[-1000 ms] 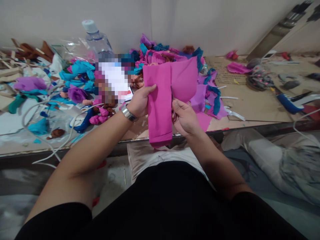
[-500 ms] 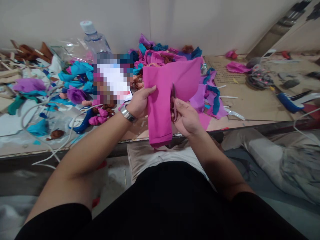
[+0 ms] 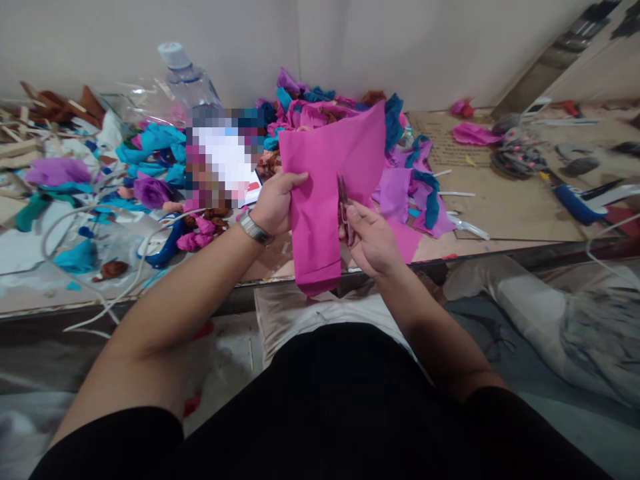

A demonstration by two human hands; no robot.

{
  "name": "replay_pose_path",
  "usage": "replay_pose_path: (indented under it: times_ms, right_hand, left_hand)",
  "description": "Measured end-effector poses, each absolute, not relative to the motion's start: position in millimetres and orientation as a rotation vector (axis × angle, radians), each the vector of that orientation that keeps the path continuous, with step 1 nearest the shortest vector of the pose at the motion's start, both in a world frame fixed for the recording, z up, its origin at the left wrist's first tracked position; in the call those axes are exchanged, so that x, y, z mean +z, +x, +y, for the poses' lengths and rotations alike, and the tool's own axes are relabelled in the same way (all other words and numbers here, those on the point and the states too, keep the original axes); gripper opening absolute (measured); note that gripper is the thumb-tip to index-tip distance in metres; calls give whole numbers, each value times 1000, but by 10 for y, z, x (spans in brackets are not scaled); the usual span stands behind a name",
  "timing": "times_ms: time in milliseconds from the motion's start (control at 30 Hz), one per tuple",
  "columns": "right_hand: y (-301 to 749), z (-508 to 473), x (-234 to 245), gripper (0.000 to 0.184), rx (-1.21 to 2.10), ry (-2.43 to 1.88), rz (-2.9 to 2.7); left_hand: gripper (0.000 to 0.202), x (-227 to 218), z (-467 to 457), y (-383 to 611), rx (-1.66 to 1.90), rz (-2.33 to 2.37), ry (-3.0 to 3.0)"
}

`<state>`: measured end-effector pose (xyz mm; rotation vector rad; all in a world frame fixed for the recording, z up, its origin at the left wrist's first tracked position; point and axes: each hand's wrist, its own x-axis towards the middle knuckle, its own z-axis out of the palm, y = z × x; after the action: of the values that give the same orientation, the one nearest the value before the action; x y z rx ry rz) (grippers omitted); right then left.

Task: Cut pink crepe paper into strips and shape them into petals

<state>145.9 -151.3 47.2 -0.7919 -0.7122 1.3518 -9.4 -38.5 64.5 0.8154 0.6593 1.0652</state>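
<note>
At the far left of the worktop (image 3: 260, 268), thin wooden sticks (image 3: 20, 148) lie in a heap, with crumpled purple crepe paper (image 3: 57, 171) just in front. Next come turquoise crepe paper (image 3: 157, 141), a looping white cable (image 3: 46, 233) and a blue-and-white tool (image 3: 167, 241). A clear bottle (image 3: 193, 90) with a white cap stands upright behind a phone (image 3: 225, 160), which is partly blurred out.

The left hand (image 3: 276, 207), a metal-banded watch (image 3: 255, 228) on its wrist, is closed on the left edge of a bright pink sheet (image 3: 315, 220) — thumb flat on the front, the other fingers hidden behind. The sheet is held up in front of the person, its lower end hanging past the worktop's front edge and its upper right part flaring wide. At its right side, the right hand (image 3: 373, 237) is curled around the handles of small scissors (image 3: 346, 220), blades pointing up against the sheet; how far apart they stand, I cannot tell.

Farther right are purple scraps (image 3: 395, 193), then flat cardboard (image 3: 510, 213) and a blue-and-white glue gun (image 3: 575, 205).
</note>
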Motion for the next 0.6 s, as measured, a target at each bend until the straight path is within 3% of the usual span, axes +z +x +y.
replay_pose_path:
  times_ms: [600]
  right_hand:
    - [1468,-1428,283,49,1303,-881,-732]
  left_hand:
    - [19,699,-413,-91,1059,673,795]
